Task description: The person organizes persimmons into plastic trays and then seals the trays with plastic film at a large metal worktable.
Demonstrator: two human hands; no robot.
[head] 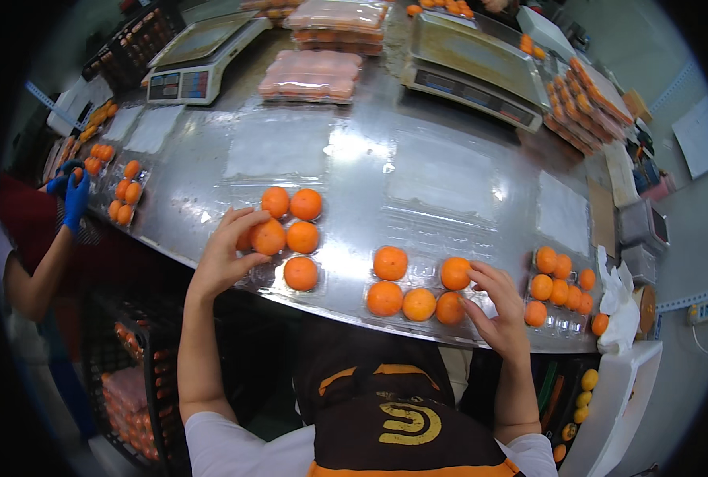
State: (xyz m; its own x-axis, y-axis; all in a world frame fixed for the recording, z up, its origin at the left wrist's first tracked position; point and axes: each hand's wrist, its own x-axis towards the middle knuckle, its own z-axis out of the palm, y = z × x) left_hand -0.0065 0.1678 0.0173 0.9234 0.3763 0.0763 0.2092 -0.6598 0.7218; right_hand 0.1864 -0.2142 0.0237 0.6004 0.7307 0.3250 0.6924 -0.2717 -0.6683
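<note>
My left hand (226, 256) has a persimmon (268, 237) between its fingers and thumb, over a clear plastic tray (269, 280). Another fruit is partly hidden behind those fingers. Four more places in that tray show orange persimmons (301, 273). To the right, a second clear tray (416, 271) holds several persimmons (419, 304), with a gap in the middle of its far row. My right hand (500, 307) is at this tray's right end, fingers apart. Its index fingertip touches the far right persimmon (455, 273), and its thumb touches the near right one (450, 308).
Lidded packs (311, 74) stack between two scales (181, 86) (473, 89). Open lids with white liners (440, 176) lie beyond the trays. A co-worker's blue-gloved hand (77, 197) handles fruit at left. Another part-filled tray (560, 322) is at right; a black crate (151, 381) stands below.
</note>
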